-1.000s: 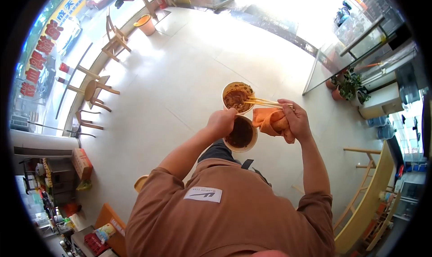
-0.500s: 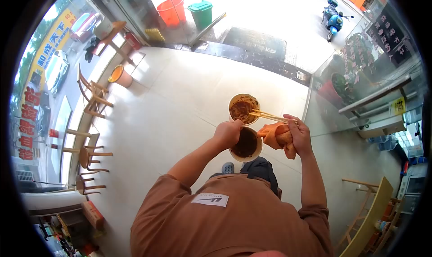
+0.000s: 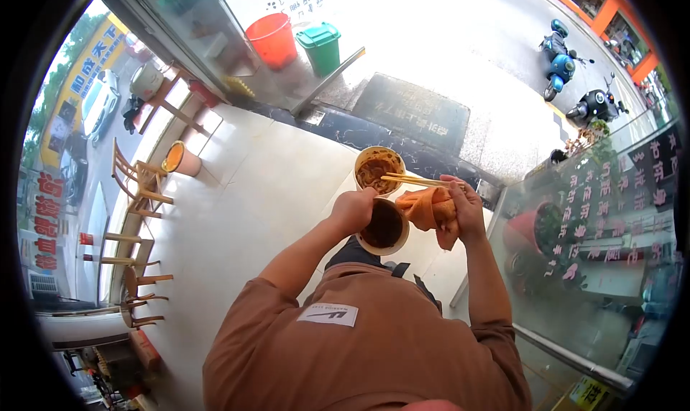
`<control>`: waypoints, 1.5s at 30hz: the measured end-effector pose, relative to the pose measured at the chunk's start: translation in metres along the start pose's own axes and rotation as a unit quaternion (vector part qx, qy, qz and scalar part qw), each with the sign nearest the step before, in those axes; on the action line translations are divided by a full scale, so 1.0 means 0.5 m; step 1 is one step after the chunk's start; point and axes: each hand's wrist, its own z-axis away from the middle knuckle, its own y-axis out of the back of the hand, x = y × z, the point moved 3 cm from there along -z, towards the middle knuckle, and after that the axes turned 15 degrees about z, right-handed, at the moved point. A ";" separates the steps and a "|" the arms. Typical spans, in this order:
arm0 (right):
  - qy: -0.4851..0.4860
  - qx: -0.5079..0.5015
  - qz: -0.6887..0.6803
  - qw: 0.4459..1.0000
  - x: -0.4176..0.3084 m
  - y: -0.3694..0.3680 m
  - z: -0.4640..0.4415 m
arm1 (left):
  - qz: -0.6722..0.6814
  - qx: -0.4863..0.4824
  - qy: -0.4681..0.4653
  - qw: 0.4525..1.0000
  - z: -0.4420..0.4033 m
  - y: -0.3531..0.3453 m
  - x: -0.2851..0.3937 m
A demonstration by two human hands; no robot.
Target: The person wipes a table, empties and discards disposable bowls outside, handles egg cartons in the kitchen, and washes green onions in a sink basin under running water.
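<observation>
My left hand (image 3: 353,209) is closed where the rims of two white disposable bowls meet, holding both. The farther bowl (image 3: 359,159) has brown, saucy food remains inside. Dark brown liquid sits in the nearer bowl (image 3: 404,242). In my right hand (image 3: 468,208) are light wooden chopsticks (image 3: 417,181) and a crumpled orange cloth (image 3: 430,208). The chopsticks point left, their tips over the farther bowl. The cloth hangs below them, close beside the nearer bowl.
Ahead is a dark door threshold (image 3: 330,139) with a grey mat (image 3: 413,112) beyond. A glass door (image 3: 575,253) stands at my right. Outside are a red bucket (image 3: 272,43), a green bin (image 3: 320,50) and scooters (image 3: 559,66). Wooden chairs (image 3: 147,184) and a pail (image 3: 183,159) line the left.
I have moved forward across the tiled floor, so the threshold and the right glass door are nearer. Both hands keep hold of the same things.
</observation>
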 end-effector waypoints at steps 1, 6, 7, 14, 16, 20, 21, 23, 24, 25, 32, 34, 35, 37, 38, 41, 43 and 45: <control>-0.002 -0.003 0.009 1.000 -0.013 0.021 -0.053 | 0.007 0.005 0.002 1.000 -0.057 -0.006 -0.009; -0.020 0.048 0.047 0.998 -0.042 0.129 -0.338 | 0.035 0.010 -0.034 0.999 -0.374 -0.036 -0.082; -0.011 0.067 0.039 0.997 -0.056 0.143 -0.396 | 0.029 0.002 -0.040 0.999 -0.445 -0.036 -0.096; -0.008 0.119 0.001 0.993 -0.185 0.242 -0.741 | 0.027 -0.012 -0.077 0.997 -0.866 -0.024 -0.146; -0.012 0.118 -0.009 0.993 -0.205 0.271 -0.834 | 0.022 -0.008 -0.082 0.996 -0.965 -0.024 -0.158; -0.029 0.117 -0.011 0.993 -0.205 0.356 -1.051 | 0.013 -0.004 -0.045 0.999 -1.161 -0.034 -0.200; -0.023 0.109 -0.016 0.994 -0.222 0.378 -1.122 | 0.012 0.012 -0.052 0.998 -1.228 -0.026 -0.206; -0.014 0.094 -0.026 0.995 -0.245 0.409 -1.234 | 0.005 0.040 -0.061 0.997 -1.324 -0.025 -0.227; -0.020 0.096 -0.035 0.995 -0.249 0.421 -1.276 | 0.009 0.051 -0.067 0.996 -1.361 -0.025 -0.234; -0.034 0.095 -0.035 0.994 -0.263 0.436 -1.329 | 0.021 0.063 -0.055 0.996 -1.411 -0.022 -0.245; -0.041 0.119 -0.068 0.990 -0.332 0.484 -1.657 | 0.016 0.097 -0.011 0.995 -1.712 0.000 -0.373; -0.047 0.116 -0.071 0.990 -0.314 0.501 -1.767 | 0.030 0.103 0.000 0.994 -1.809 0.001 -0.425; -0.033 0.115 -0.088 0.989 -0.305 0.507 -1.821 | 0.029 0.107 0.002 0.994 -1.852 -0.005 -0.459; -0.019 0.094 -0.112 0.989 -0.264 0.522 -1.932 | 0.022 0.111 -0.001 0.994 -1.941 -0.021 -0.538; -0.015 0.086 -0.108 0.990 -0.240 0.525 -1.994 | 0.021 0.120 -0.002 0.992 -1.992 -0.030 -0.579; -0.030 0.068 -0.160 0.984 -0.187 0.508 -2.202 | 0.023 0.127 -0.038 0.991 -2.142 -0.033 -0.684; -0.011 0.038 -0.105 0.994 -0.171 0.501 -2.336 | 0.024 0.143 -0.038 0.989 -2.238 -0.022 -0.739; -0.002 0.041 -0.054 0.998 -0.171 0.491 -2.420 | 0.013 0.135 -0.025 0.990 -2.306 -0.002 -0.771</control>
